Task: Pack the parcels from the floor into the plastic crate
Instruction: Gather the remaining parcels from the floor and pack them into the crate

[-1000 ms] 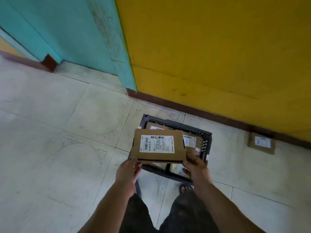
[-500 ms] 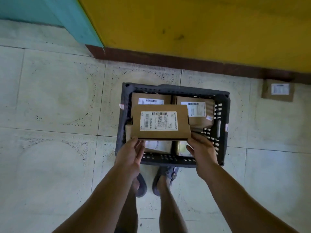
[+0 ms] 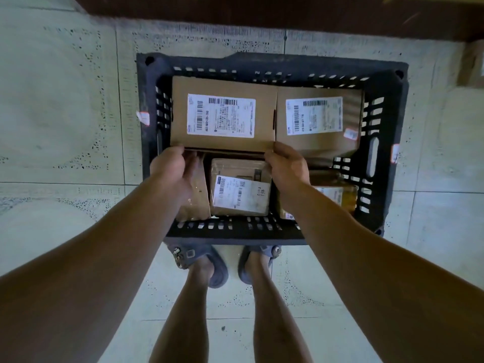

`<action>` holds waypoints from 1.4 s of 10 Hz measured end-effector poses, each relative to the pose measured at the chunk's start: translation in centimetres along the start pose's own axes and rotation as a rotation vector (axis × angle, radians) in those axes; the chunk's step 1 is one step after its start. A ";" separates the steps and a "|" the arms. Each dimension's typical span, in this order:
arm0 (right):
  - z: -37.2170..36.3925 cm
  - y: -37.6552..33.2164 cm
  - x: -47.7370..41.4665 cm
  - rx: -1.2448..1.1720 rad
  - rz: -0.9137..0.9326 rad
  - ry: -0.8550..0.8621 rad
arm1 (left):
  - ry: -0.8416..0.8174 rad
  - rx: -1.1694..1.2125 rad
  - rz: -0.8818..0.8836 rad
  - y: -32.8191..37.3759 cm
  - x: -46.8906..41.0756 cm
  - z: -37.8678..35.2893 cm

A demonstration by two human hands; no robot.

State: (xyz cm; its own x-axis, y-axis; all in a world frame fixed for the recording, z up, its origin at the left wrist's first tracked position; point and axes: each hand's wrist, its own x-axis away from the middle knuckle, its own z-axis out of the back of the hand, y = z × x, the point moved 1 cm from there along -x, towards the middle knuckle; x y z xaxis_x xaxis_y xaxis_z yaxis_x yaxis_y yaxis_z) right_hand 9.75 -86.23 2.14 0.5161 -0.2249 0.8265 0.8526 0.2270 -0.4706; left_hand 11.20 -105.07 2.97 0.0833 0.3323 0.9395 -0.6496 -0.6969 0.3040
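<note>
A black plastic crate (image 3: 385, 106) stands on the tiled floor right in front of my feet. I hold a flat cardboard parcel (image 3: 222, 116) with a white label over its far left part. My left hand (image 3: 174, 171) grips the parcel's near left corner and my right hand (image 3: 286, 166) grips its near right corner. Beside it, at the far right of the crate, lies another labelled parcel (image 3: 318, 121). Lower in the crate lie a small taped parcel (image 3: 239, 189), a brown one (image 3: 197, 197) partly under my left hand, and one (image 3: 337, 195) behind my right forearm.
A cardboard parcel (image 3: 471, 66) lies on the floor at the right edge, near the dark skirting board (image 3: 262, 9) of the wall. My two feet in grey sandals (image 3: 201, 263) stand against the crate's near wall. Pale floor tiles surround the crate.
My head has tilted down and come closer to the crate. The parcel in both hands has moved forward and down, from above the crate's middle to its far left part.
</note>
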 end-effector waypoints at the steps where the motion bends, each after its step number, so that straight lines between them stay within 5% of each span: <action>1: -0.5 0.0 -0.4 -0.041 0.016 -0.013 | -0.003 0.005 0.001 0.3 -0.6 0.0; 7: 1.3 -2.4 1.9 -0.092 0.021 -0.093 | -0.106 -0.135 -0.078 0.6 4.8 -0.9; 10: 12.8 -6.4 15.7 -0.150 -0.032 -0.109 | -0.273 -0.573 -0.281 2.2 22.7 -0.8; 14: 30.5 -8.9 37.6 -0.402 0.115 0.078 | -0.605 -0.759 -0.516 0.3 46.7 -4.5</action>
State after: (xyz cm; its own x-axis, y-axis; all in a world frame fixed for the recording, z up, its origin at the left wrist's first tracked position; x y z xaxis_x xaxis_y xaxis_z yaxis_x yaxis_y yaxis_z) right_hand 19.11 -67.85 46.82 0.6015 -0.2943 0.7427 0.7450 -0.1290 -0.6545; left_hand 11.45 -86.89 46.25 0.7004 -0.0395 0.7126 -0.7089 0.0772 0.7011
